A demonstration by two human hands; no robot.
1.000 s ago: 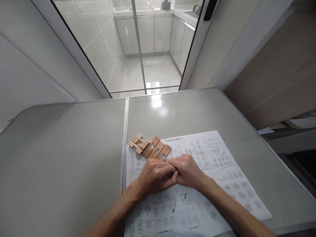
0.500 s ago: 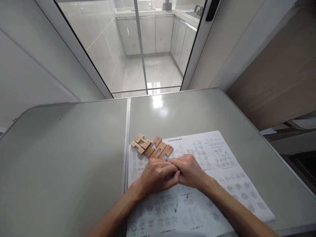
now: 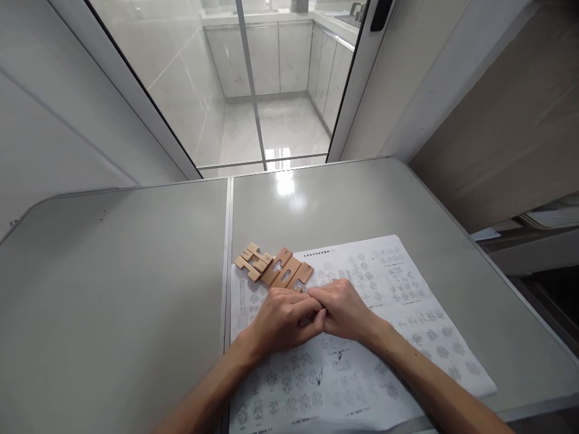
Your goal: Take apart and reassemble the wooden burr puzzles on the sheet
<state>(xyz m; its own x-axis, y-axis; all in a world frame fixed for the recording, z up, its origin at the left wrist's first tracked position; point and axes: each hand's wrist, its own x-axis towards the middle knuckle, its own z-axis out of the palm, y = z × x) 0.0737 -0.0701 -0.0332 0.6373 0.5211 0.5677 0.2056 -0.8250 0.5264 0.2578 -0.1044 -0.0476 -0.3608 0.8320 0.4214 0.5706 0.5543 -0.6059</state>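
Observation:
My left hand (image 3: 280,322) and my right hand (image 3: 346,310) rest on a printed instruction sheet (image 3: 389,313), fingers curled and pressed together where the two hands meet. Whatever lies between the fingers is hidden. Just beyond my knuckles several flat notched wooden puzzle pieces (image 3: 274,268) lie side by side, partly on the sheet's top left corner. The darker pieces (image 3: 289,272) are nearest my left hand; the paler ones (image 3: 251,262) sit further left.
The grey table (image 3: 113,283) has a seam (image 3: 226,241) running down its middle. Behind it stands a glass sliding door (image 3: 253,78) onto a kitchen. A wooden panel (image 3: 506,126) rises at the right, past the table's right edge.
Both hands stay joined in the same place on the sheet. Only the view has shifted slightly.

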